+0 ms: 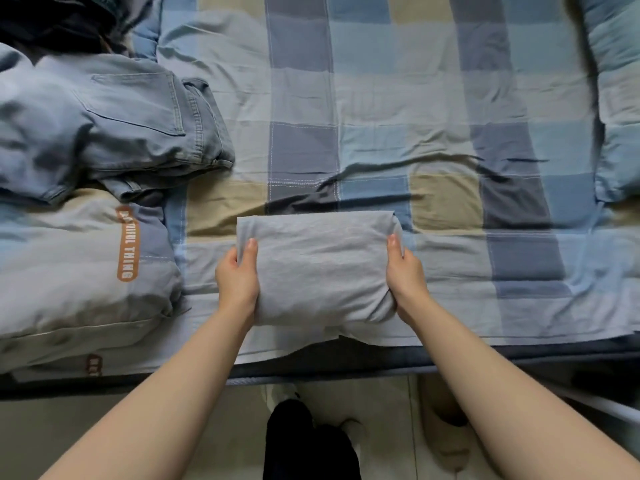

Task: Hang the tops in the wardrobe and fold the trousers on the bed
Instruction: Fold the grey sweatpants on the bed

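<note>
A pair of light grey trousers (322, 268), folded into a compact rectangle, lies near the front edge of the bed (450, 133). My left hand (237, 277) grips its left end, thumb on top and fingers tucked underneath. At the right end my right hand (405, 271) holds it the same way. Folded light blue jeans (114, 129) lie at the left of the bed, back pocket up. Dark clothes (59, 26) sit in the far left corner.
A pillow (79, 268) with an orange label lies at the left front, under the jeans' edge. A rolled quilt (620, 98) runs along the bed's right side. Below the bed edge I see tiled floor, my dark trouser legs (308, 445) and a slipper (446, 427).
</note>
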The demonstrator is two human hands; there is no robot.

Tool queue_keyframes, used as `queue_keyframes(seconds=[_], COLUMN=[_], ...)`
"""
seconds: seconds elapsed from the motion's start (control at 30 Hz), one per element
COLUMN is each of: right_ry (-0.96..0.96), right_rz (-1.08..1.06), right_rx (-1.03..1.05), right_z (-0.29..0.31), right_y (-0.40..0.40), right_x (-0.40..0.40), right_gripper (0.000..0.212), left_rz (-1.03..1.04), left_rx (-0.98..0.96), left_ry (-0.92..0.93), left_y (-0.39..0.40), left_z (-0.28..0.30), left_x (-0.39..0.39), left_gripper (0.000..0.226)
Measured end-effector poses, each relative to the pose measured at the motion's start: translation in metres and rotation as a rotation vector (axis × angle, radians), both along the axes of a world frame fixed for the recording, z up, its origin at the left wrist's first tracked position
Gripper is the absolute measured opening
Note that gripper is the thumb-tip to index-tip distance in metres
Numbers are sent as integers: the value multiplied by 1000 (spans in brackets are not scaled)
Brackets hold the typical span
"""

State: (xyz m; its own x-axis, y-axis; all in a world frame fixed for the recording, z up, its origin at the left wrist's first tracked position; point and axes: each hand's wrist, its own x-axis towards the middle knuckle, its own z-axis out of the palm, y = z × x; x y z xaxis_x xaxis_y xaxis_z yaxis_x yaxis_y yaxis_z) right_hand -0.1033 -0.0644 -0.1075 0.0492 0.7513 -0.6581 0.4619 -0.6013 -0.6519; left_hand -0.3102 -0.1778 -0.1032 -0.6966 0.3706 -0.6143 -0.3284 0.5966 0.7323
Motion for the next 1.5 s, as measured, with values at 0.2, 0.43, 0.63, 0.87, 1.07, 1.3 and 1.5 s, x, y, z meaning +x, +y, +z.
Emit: queue_keyframes(seconds=[0.2, 0.43, 0.63, 0.87, 1.07, 1.3, 1.5], right_ry=[51, 14, -25, -143, -142, -193, -207], right_rz=[-73, -248, -430, -807, -1207, -1688, -2003], right_rx=[109, 159, 274, 301, 266, 264, 316], right_z=[108, 215, 282, 338, 373, 423, 459], right_y=[-36, -104, -180, -295, -400, -545, -650], right_x=[64, 144, 197, 230, 232, 240, 230], right_gripper=[58, 61, 46, 39, 50, 69, 53], left_rz=[-115, -250, -403, -751, -1194, -1713, -2041], left_rx=[106, 246, 316, 379, 440, 482, 337], left_ry=[129, 245, 242, 85, 20, -115, -215], left_y=[-26, -60, -97, -125, -134, -200, -287], left_z=[96, 211, 272, 318, 355, 408, 428], left_x=[47, 120, 167, 205, 252, 352, 424], left_gripper=[42, 38, 42, 39, 46, 42, 45])
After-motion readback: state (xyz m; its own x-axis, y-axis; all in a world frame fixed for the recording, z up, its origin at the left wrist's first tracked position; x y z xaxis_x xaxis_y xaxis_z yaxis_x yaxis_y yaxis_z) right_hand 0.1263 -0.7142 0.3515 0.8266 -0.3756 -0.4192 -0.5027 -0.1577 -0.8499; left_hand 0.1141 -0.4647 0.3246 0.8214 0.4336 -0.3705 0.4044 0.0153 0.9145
